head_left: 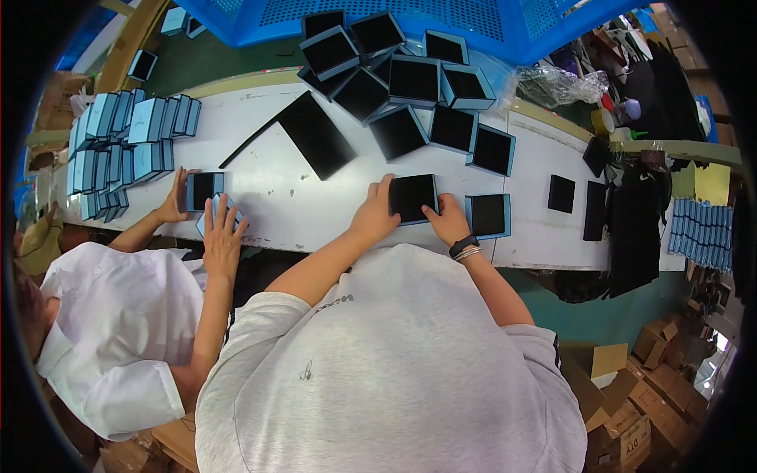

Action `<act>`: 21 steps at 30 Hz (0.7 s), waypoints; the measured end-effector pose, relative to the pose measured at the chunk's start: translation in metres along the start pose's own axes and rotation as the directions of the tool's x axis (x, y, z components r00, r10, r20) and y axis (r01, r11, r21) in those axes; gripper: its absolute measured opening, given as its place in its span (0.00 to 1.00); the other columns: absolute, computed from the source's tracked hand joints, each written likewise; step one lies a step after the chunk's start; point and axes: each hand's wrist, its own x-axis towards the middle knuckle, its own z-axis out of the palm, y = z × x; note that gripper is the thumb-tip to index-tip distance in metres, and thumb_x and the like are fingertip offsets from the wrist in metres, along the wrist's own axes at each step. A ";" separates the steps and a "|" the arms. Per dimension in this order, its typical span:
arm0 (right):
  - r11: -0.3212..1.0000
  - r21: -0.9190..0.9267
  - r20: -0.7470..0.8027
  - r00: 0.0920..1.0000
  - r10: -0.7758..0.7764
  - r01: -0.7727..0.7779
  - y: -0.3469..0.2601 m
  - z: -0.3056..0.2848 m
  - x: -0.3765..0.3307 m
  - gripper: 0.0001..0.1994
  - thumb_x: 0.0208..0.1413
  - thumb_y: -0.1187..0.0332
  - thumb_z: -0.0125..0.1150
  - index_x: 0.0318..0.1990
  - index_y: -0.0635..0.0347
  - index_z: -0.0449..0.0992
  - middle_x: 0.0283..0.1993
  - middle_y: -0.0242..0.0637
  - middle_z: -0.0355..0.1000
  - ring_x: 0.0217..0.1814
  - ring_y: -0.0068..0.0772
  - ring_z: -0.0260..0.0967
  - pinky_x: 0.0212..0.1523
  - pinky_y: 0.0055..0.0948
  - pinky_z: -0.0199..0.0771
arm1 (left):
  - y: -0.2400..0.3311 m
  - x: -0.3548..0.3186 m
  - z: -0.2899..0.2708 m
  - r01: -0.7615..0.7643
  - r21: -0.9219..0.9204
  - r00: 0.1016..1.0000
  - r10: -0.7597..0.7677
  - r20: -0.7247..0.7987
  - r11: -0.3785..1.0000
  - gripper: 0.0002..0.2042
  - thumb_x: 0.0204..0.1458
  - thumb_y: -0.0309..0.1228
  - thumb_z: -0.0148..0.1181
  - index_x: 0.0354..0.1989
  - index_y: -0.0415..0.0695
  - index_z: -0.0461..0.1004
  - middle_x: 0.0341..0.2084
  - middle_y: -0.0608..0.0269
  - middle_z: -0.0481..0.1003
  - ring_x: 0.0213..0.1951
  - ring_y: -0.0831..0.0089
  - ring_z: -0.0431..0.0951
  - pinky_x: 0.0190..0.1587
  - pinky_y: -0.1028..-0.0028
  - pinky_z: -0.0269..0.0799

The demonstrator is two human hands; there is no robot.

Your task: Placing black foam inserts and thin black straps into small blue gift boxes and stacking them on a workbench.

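A small light-blue open box with a black inside [413, 197] is between my two hands at the near side of the white table. My left hand [376, 214] grips its left side, with the fingers behind the edge. On the box's right side, my right hand [449, 221] holds on with the thumb at the near corner. Just right of that hand lies another blue box with a black inside [487, 215]. Beyond my hands, several similar boxes [414, 79] are heaped, some tilted over each other. Left of the heap is a flat black sheet [317, 135].
A co-worker's hands [223, 236] handle blue boxes on my left. Stacks of blue boxes [150, 118] stand beyond them. A blue perforated crate [378, 20] is at the far edge. Black pads [561, 194] lie on the right, and cardboard boxes [631, 426] are on the floor.
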 end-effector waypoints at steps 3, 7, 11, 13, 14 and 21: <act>0.997 0.040 -0.013 0.998 0.064 -0.063 -0.009 -0.003 0.001 0.21 0.51 0.54 0.58 0.37 0.68 0.70 0.32 0.48 0.70 0.35 0.46 0.69 0.36 0.38 0.68 | -0.002 0.002 0.001 -0.042 0.060 0.999 0.042 -0.005 0.997 0.40 0.39 0.22 0.61 0.63 0.50 0.47 0.46 0.46 0.62 0.34 0.55 0.74 0.40 0.65 0.73; 0.993 -0.072 -0.044 0.995 0.089 -0.092 -0.019 -0.008 -0.002 0.21 0.54 0.52 0.54 0.32 0.68 0.70 0.28 0.51 0.71 0.32 0.51 0.70 0.35 0.40 0.68 | -0.001 0.003 0.000 -0.087 0.079 0.996 0.085 0.028 0.993 0.40 0.39 0.23 0.62 0.63 0.51 0.48 0.45 0.47 0.62 0.33 0.56 0.75 0.38 0.66 0.73; 0.986 -0.133 -0.038 0.994 0.098 -0.103 -0.019 -0.015 -0.002 0.19 0.54 0.53 0.53 0.31 0.65 0.70 0.30 0.51 0.72 0.34 0.53 0.70 0.34 0.42 0.68 | 0.005 0.004 -0.010 -0.018 -0.011 0.996 0.019 0.085 1.000 0.37 0.39 0.25 0.64 0.61 0.48 0.53 0.46 0.46 0.63 0.40 0.54 0.73 0.46 0.64 0.70; 0.965 -0.262 -0.056 0.998 0.006 -0.021 -0.014 -0.022 -0.010 0.16 0.53 0.56 0.53 0.30 0.62 0.71 0.30 0.48 0.73 0.33 0.53 0.70 0.33 0.44 0.69 | -0.010 0.008 -0.022 -0.233 0.375 0.775 0.404 -0.486 0.897 0.32 0.40 0.30 0.65 0.57 0.41 0.59 0.49 0.46 0.64 0.51 0.50 0.65 0.54 0.59 0.61; 0.964 -0.265 -0.060 0.998 0.007 -0.022 -0.015 -0.025 -0.013 0.16 0.53 0.56 0.53 0.30 0.62 0.71 0.30 0.48 0.73 0.33 0.53 0.70 0.33 0.44 0.69 | -0.017 0.011 -0.035 -0.150 0.297 0.749 0.304 -0.589 0.943 0.30 0.41 0.33 0.64 0.55 0.38 0.61 0.51 0.47 0.64 0.56 0.51 0.60 0.59 0.57 0.53; 0.891 -0.447 0.060 0.991 0.121 -0.081 -0.030 -0.021 -0.016 0.26 0.56 0.46 0.44 0.28 0.63 0.74 0.31 0.47 0.74 0.34 0.51 0.72 0.35 0.44 0.72 | -0.069 0.043 -0.093 0.641 0.061 0.556 -0.407 -0.724 0.765 0.33 0.41 0.53 0.64 0.51 0.43 0.66 0.50 0.51 0.64 0.54 0.52 0.61 0.56 0.57 0.56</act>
